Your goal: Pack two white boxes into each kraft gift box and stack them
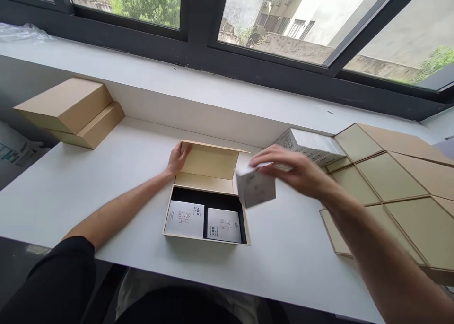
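An open tan gift box (244,229) lies on the white table (106,182) in front of me, its lid (209,162) tipped back. Two small white printed cartons (184,218) lie side by side in its black interior. My left hand (178,157) grips the lid's left edge, fingers curled over it. My right hand (291,169) hovers just right of the box, closed on another small white carton (256,187), which is blurred by motion.
More white cartons (312,146) are stacked at the back right. Several flat tan boxes (390,182) overlap along the right side. Two closed tan boxes (71,109) sit stacked at the back left. A window ledge (177,85) runs behind the table.
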The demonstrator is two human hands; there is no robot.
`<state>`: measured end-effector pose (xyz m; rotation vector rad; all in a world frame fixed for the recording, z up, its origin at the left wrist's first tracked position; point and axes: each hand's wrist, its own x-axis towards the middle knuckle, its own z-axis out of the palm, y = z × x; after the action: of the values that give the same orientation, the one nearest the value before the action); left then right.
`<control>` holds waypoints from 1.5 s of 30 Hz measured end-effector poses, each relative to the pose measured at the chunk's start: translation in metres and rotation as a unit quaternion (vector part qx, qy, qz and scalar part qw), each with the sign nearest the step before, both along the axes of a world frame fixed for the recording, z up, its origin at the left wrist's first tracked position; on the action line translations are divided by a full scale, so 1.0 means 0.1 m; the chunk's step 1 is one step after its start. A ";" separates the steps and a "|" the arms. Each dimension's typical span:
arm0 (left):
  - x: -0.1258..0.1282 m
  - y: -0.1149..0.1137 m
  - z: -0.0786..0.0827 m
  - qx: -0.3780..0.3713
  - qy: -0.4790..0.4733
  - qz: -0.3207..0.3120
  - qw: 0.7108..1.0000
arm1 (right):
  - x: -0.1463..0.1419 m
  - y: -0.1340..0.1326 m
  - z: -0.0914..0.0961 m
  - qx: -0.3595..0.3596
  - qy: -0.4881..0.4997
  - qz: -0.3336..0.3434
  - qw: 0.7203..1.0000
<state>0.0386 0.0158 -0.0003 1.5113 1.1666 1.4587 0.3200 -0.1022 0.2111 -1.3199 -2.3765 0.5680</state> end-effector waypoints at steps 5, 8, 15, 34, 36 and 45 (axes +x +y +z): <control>0.00 0.00 -0.01 0.010 0.000 0.000 1.000 | -0.74 -0.20 -0.46 -0.070 -0.140 0.259 0.953; 0.00 0.01 0.00 0.016 -0.006 -0.008 1.000 | -0.81 -0.32 -0.83 -0.033 -0.176 0.239 0.954; 0.01 0.01 0.02 0.027 0.000 0.010 1.000 | -0.64 -0.66 -1.13 0.036 -0.175 0.152 0.972; -0.62 -0.68 0.80 0.005 0.028 -0.283 0.959 | -0.04 -1.08 -1.45 0.210 0.205 -0.215 0.931; -0.74 -1.08 1.02 0.023 0.121 -0.390 0.912 | 0.19 -1.15 -1.53 0.175 0.247 -0.314 0.900; -0.30 -1.72 1.02 0.133 0.546 -0.351 0.749 | 0.43 -1.04 -1.72 0.061 0.265 -0.372 0.888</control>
<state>0.0086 -0.1564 0.1017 2.7546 0.7347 0.1085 0.3631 -0.2065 0.0392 -1.6140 -1.3079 0.4469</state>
